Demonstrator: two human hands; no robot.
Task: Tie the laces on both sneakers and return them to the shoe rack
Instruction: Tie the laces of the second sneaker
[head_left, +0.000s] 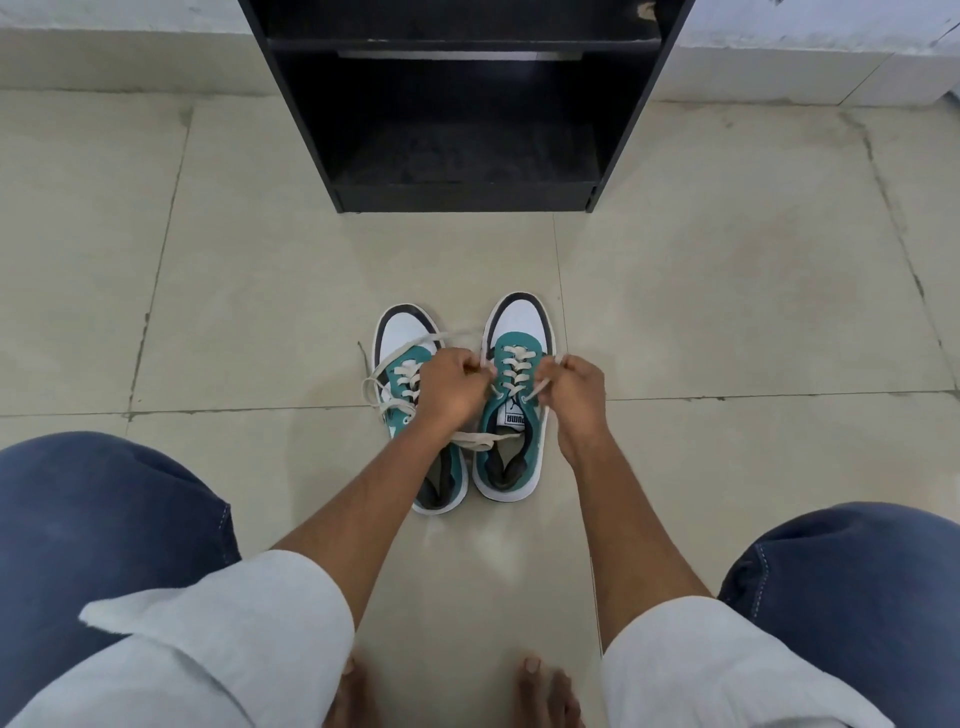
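Two teal, white and black sneakers stand side by side on the tiled floor, toes pointing away from me. The right sneaker (517, 332) has cream laces (517, 371) threaded up its front. My left hand (452, 387) pinches one lace end at its left side, and my right hand (574, 387) pinches the other end at its right side. The left sneaker (402, 332) lies partly under my left wrist, its loose laces (374, 387) trailing onto the floor. The black shoe rack (465, 104) stands open just beyond the sneakers.
My knees in blue jeans fill the lower left (104, 525) and lower right (857, 582) corners, with my bare toes (545, 691) at the bottom edge. A white wall base (810, 62) runs behind the rack. Beige floor tiles (249, 291) surround the shoes.
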